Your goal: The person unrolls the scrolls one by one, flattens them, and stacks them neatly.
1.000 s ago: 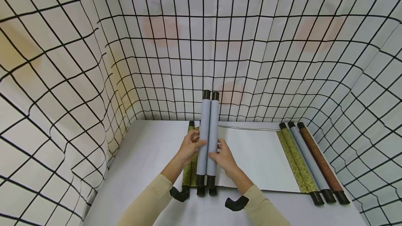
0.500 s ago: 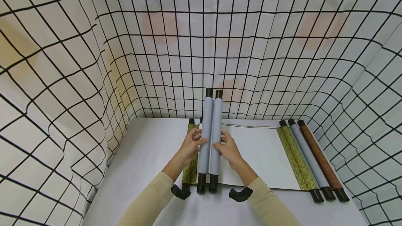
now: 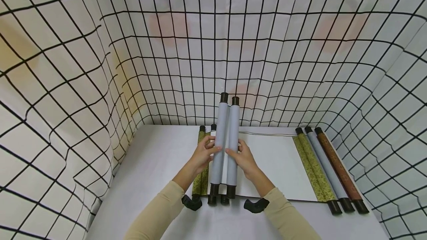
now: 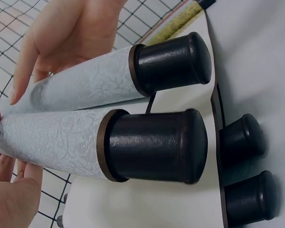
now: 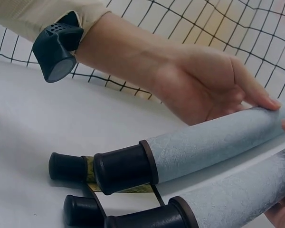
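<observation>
A hand scroll in pale blue-grey patterned cloth has two rollers with dark end knobs, tilted up above the table. My left hand grips the left roller, thumb on its near side. The right roller is in my right hand, its thumb also across the front. A narrow pale strip shows between the rollers. The right wrist view shows the left roller and the left hand beyond it; only a few fingertips of the right hand appear there. Beneath lies a long white sheet.
A yellow-green patterned roller lies left under the hands. Along the right table edge lie a yellow-green roller, a blue-grey roller and a brown roller. Black wire mesh surrounds the white table at back and sides.
Both rollers have shifted slightly right. The right one has moved further, so the gap between them has widened from nearly touching. My hands still hold them.
</observation>
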{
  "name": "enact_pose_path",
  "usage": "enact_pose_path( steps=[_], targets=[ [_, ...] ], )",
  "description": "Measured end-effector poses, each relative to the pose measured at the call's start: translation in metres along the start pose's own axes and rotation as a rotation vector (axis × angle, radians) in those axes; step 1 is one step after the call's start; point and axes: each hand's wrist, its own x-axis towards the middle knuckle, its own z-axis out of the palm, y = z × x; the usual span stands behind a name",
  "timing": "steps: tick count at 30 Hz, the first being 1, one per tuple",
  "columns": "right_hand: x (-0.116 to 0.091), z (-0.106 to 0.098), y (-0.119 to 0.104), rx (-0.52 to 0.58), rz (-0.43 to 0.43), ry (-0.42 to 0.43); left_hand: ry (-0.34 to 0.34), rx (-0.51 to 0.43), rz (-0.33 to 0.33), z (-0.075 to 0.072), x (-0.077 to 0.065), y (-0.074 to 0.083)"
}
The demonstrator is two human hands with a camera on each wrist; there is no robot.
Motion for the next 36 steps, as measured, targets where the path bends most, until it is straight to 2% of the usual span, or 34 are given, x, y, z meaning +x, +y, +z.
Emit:
enact_pose_path(
  steps=[7,14,25,32,36],
  targets=[
    [-0.0002,0.0014,0.0003,-0.032,-0.031,0.006,-0.006,-0.004,0.007,-0.003,0.0002,-0.0014],
    [0.0002,-0.0008,-0.0001,-0.065,-0.02,0.008,-0.004,-0.025,0.006,-0.003,-0.0001,-0.0014],
    [-0.0003,0.0047,0.0016,0.08,0.001,0.014,-0.041,-0.09,0.006,-0.0024,-0.003,-0.0059],
    [-0.0007,0.0017,0.0033,0.014,-0.002,0.037,-0.048,-0.115,0.002,-0.0026,-0.0049,-0.0066],
    [0.0009,-0.0025,0.0039,-0.018,-0.021,0.019,-0.036,-0.109,0.002,-0.0044,-0.0059,-0.0063]
  ],
)
